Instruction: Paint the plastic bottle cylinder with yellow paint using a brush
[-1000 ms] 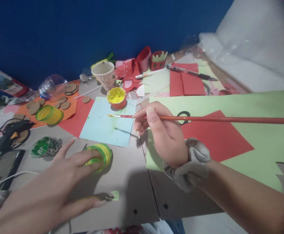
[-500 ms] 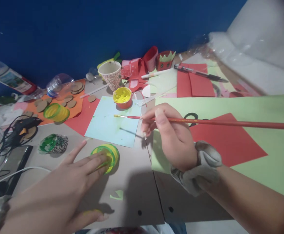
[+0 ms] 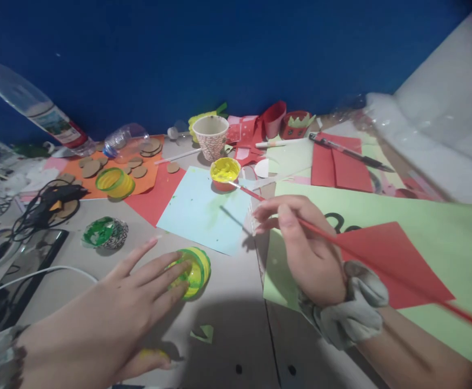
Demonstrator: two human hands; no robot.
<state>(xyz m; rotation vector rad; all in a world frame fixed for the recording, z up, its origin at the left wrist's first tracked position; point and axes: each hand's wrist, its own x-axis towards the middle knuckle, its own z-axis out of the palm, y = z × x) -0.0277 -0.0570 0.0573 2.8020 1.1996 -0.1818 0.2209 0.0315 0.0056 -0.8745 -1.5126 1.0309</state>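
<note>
now the red paintbrush (image 3: 325, 233), pinched between thumb and fingers of the right hand (image 3: 306, 248), has swung from over the blue paper (image 3: 197, 216) to the paint cup (image 3: 224, 182), ahead and left of that hand, so it is probably taking up more yellow. the right hand hangs thumb uppermost, the handle slanting back past its wrist; the left hand (image 3: 128, 305) lies flat and unclenched, thumb apart, fingertips at the painted ring (image 3: 202, 268) just beyond, though their pressure cannot be told.

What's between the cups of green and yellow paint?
From the cup of green paint to the cup of yellow paint, the head view shows grey table, red paper, then light blue paper.
</note>
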